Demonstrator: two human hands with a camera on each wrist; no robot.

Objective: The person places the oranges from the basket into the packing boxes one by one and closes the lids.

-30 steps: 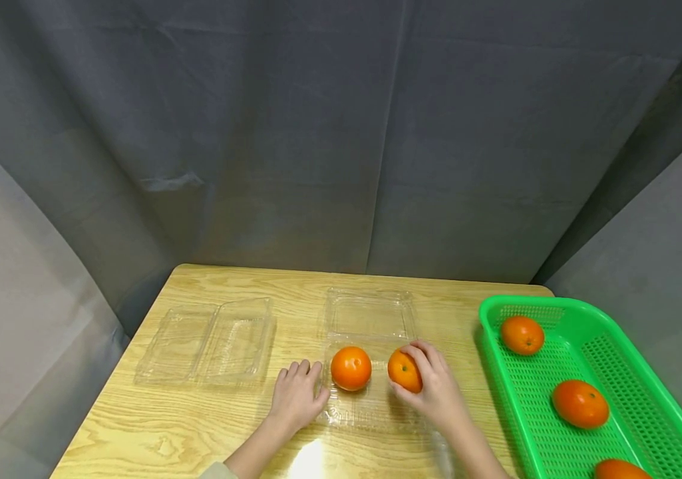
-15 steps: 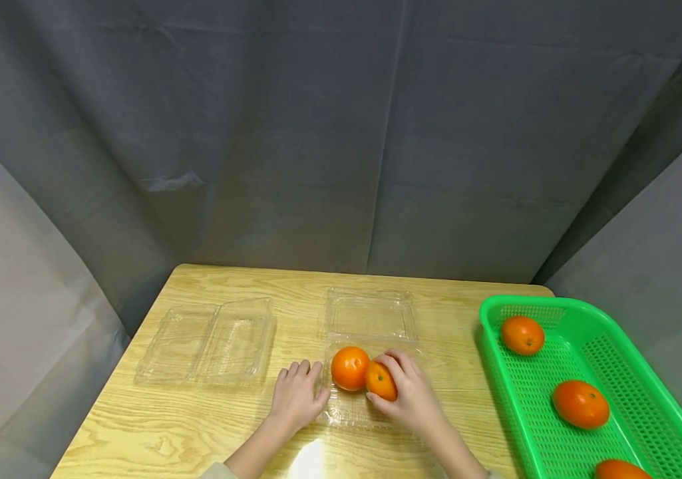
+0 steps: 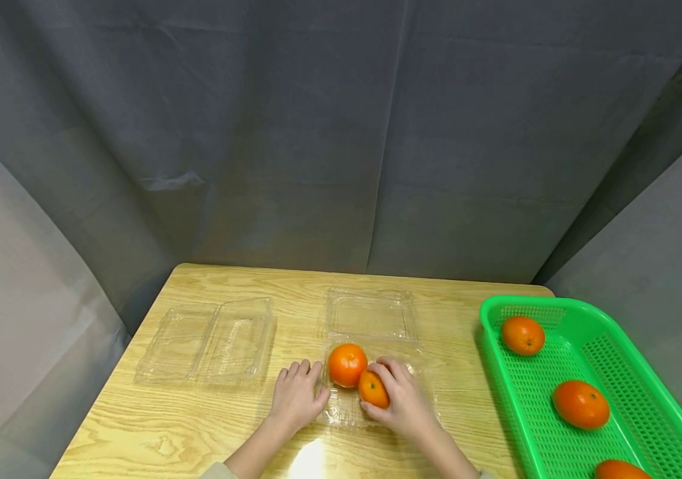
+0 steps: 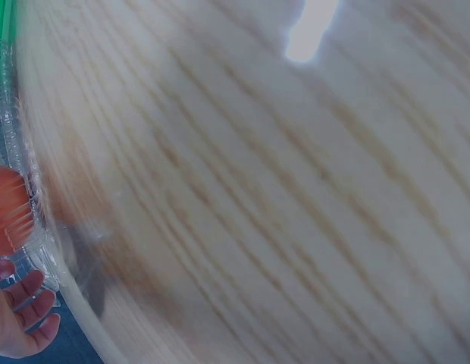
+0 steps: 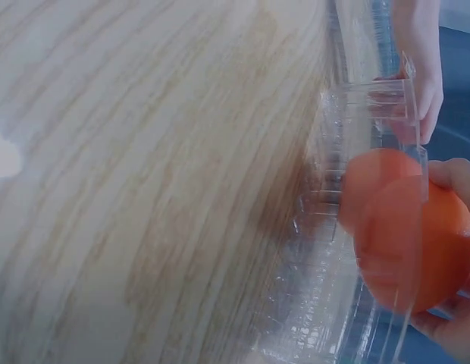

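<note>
Gripping a firm, smooth orange (image 3: 373, 389) round its middle with curled right hand (image 3: 403, 402), left hand (image 3: 295, 398) flat, steadying flimsy clamshell box (image 3: 421, 372).

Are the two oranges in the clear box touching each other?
Touching. In the head view, the orange in the right hand sits against the other orange with no gap between them.
</note>
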